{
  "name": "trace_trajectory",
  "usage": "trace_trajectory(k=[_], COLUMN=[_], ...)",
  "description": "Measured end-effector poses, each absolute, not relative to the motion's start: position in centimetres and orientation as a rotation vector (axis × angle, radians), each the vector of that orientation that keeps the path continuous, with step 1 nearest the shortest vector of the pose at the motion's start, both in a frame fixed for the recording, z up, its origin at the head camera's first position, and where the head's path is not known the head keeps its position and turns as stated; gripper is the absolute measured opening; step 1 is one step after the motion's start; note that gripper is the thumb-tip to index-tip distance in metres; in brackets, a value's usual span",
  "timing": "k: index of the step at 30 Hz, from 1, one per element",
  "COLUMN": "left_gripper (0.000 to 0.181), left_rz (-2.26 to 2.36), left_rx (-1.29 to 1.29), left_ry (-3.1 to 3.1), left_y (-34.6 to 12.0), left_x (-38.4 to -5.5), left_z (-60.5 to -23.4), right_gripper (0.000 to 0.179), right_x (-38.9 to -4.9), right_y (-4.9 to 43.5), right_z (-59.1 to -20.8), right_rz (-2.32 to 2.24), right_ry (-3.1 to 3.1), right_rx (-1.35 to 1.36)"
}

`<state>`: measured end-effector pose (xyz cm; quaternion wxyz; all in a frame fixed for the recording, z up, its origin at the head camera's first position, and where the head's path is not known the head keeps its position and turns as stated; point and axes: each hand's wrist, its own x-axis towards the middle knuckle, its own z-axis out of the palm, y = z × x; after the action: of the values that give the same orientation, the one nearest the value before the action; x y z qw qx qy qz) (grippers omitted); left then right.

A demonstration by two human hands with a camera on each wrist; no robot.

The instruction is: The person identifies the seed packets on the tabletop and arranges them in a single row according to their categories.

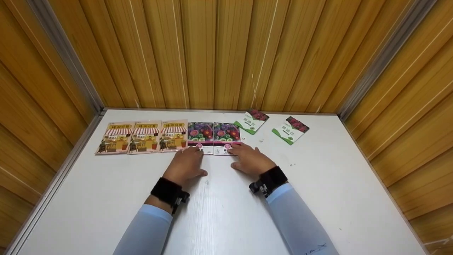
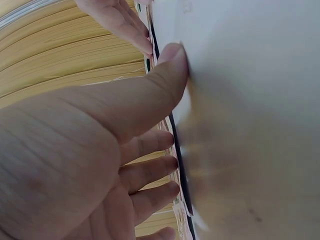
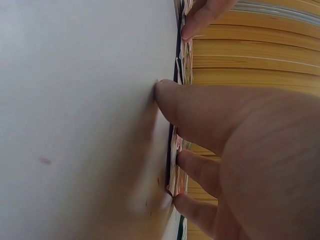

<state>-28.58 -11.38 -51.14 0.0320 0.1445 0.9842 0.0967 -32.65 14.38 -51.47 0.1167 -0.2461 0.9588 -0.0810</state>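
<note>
Two seed packets with pink and purple flowers lie side by side on the white table, one at left (image 1: pixel 200 132) and one at right (image 1: pixel 226 132). My left hand (image 1: pixel 185 164) rests its fingertips at the lower edge of the left flower packet, thumb on the table. On the lower part of the right flower packet lie the fingers of my right hand (image 1: pixel 253 161). Both hands have their fingers extended, neither curled round anything. In the left wrist view, the fingertips (image 2: pixel 167 162) touch the thin packet edge; the right wrist view shows much the same of the other hand.
Three packets with a striped awning picture (image 1: pixel 144 138) continue the row to the left. A green and white packet (image 1: pixel 252 121) lies tilted by the right flower packet's upper corner, another (image 1: pixel 291 130) farther right. A wood-patterned wall (image 1: pixel 198 56) stands behind the table (image 1: pixel 318 198).
</note>
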Motion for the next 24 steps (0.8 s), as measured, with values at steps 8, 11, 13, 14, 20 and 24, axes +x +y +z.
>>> trace_trajectory(k=[8,11,13,14,20,24], left_gripper=[0.080,0.080,0.081,0.081,0.084,0.086], left_rz=[0.326,0.325,0.328,0.332,0.312,0.260], left_rx=[0.453,0.451,0.450,0.450,0.439,0.430], left_ry=[3.024,3.022,3.018,3.016,3.004,2.997], left_y=[-11.41,-11.45,-11.48,-11.49,-11.55,-11.40], left_x=[-28.53,-28.57,-28.57,-28.57,-28.64,-28.74], left_z=[-51.12,-51.17,-51.18,-51.16,-51.20,-51.17], right_gripper=[0.060,0.060,0.060,0.061,0.063,0.067], right_x=[-32.60,-32.56,-32.58,-32.59,-32.64,-32.73], right_y=[14.45,14.48,14.51,14.53,14.72,14.78], right_z=[-51.51,-51.54,-51.56,-51.56,-51.49,-51.58], right_rz=[-0.256,-0.255,-0.259,-0.263,-0.303,-0.329], right_ry=[2.822,2.823,2.820,2.818,2.804,2.809], right_rx=[-0.708,-0.707,-0.716,-0.722,-0.732,-0.712])
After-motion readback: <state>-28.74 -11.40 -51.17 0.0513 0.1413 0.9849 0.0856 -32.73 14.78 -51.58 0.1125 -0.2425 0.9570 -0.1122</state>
